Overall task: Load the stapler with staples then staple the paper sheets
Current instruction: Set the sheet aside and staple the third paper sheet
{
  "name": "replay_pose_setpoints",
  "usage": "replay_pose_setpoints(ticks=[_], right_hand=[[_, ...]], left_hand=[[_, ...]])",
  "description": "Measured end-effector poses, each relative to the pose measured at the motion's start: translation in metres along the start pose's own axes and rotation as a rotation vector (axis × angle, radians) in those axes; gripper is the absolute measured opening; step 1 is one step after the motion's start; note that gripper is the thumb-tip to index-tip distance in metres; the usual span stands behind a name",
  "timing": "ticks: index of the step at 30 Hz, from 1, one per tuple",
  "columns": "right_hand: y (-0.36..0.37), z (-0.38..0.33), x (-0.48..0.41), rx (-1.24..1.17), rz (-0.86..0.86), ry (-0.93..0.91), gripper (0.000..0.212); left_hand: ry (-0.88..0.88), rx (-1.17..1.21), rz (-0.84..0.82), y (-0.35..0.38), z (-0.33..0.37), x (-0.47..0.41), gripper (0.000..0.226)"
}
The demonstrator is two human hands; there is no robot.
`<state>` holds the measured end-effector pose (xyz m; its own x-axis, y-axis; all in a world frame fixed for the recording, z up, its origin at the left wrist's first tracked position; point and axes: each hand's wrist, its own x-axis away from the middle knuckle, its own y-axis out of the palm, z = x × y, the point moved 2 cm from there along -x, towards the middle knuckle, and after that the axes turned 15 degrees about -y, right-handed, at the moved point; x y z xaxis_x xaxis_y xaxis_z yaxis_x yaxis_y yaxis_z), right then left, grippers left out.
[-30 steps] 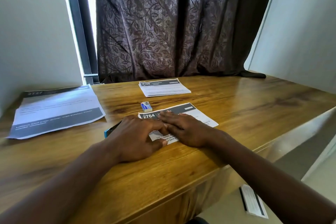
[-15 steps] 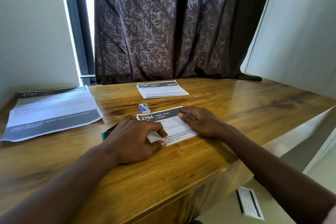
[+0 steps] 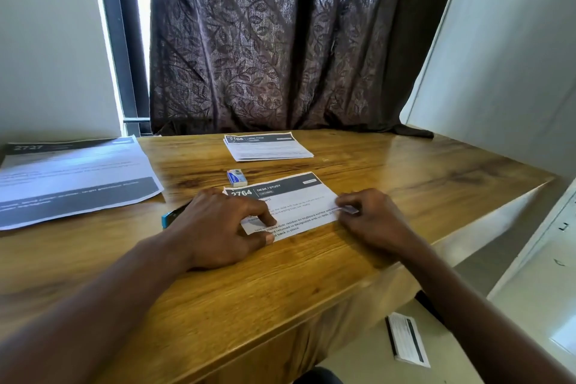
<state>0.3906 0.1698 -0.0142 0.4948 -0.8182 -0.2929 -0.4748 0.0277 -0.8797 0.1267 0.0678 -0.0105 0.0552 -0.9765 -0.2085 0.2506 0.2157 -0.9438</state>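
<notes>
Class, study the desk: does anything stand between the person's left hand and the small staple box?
Nothing visible does. The staple box lies on the bare desk just beyond the left hand, by the top left corner of the sheet marked 2764.

The wooden desk where I sit shows a glossy, strongly figured grain. Behind the desk hangs a dark brown curtain woven with a leaf pattern, its hem reaching the desk's far edge. Above the desk's back-left corner, a dark window frame stands upright beside a narrow strip of bright daylight. A plain pale wall rises at the desk's left end, and a white panel rises at its right end. Below the desk's front-right corner, on the pale floor, lies a printed slip with a dark band along one edge.
</notes>
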Motion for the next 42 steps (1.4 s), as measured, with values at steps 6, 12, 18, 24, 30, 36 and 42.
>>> replay_pose_setpoints(ticks=[6,12,18,24,30,36,42], right_hand=[[-0.026,0.043,0.011,0.103,0.131,0.168,0.034],[-0.006,0.004,-0.008,-0.059,0.192,-0.057,0.029],[0.022,-0.021,-0.066,-0.092,-0.005,-0.272,0.037],[0.045,-0.016,-0.079,-0.036,-0.152,-0.296,0.045],[0.042,-0.010,-0.078,-0.021,-0.163,-0.371,0.040],[0.045,-0.007,-0.086,-0.029,-0.162,-0.316,0.044],[0.048,-0.004,-0.087,-0.023,-0.153,-0.314,0.045]], left_hand=[[-0.008,0.001,-0.008,-0.002,0.003,0.003,0.034],[0.004,-0.024,-0.013,-0.003,0.010,0.007,0.037],[-0.025,-0.069,-0.079,-0.002,0.011,0.010,0.050],[0.033,-0.105,-0.137,0.003,0.031,0.010,0.079],[0.007,-0.031,-0.395,0.026,0.089,-0.008,0.089],[-0.021,-0.182,-0.467,0.024,0.069,0.007,0.095],[-0.134,-0.155,-0.411,0.011,0.047,0.039,0.108]])
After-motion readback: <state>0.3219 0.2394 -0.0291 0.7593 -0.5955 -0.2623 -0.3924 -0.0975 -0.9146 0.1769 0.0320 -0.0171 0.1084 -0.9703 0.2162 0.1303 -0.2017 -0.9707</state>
